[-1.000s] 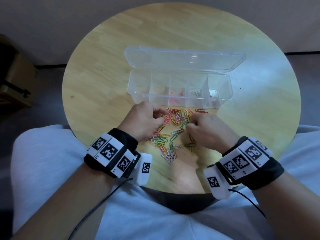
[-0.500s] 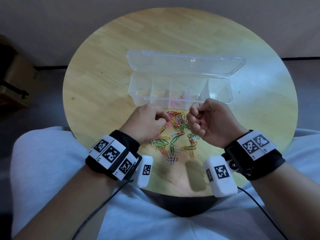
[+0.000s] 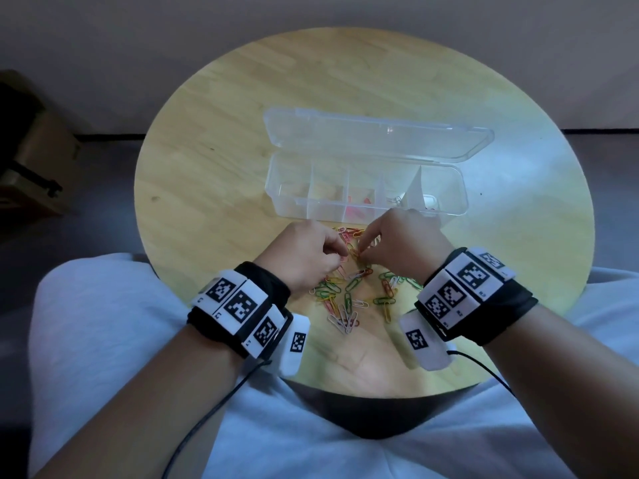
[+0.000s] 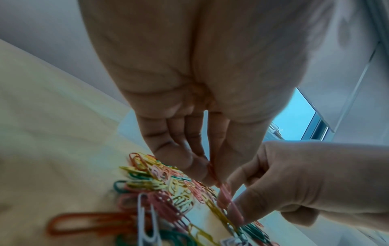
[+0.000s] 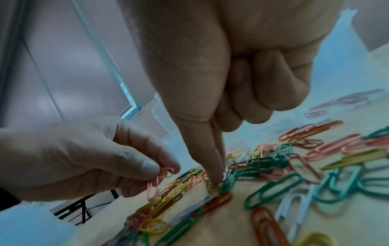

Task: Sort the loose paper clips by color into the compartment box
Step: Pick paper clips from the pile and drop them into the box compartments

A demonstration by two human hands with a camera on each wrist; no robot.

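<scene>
Head view: round wooden table (image 3: 214, 140), clear compartment box (image 3: 446, 195) lying open behind the loose paper clips (image 3: 349, 299).
Left hand (image 3: 306, 257) over pile's left edge, thumb and finger pinching pink clip (image 5: 160, 179). Right hand (image 3: 403, 242) beside it, fingers (image 5: 214, 159) pinched together down into pile; clip gripped or not, cannot tell.

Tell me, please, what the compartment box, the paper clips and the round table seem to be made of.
Compartment box: clear, glossy plastic by the look; the table shows through its walls and open lid.
Paper clips: probably bent wire with a coloured coating in green, pink, yellow, orange and white.
Round table: light wood or wood-look top; grain lines show, with a soft sheen.
</scene>
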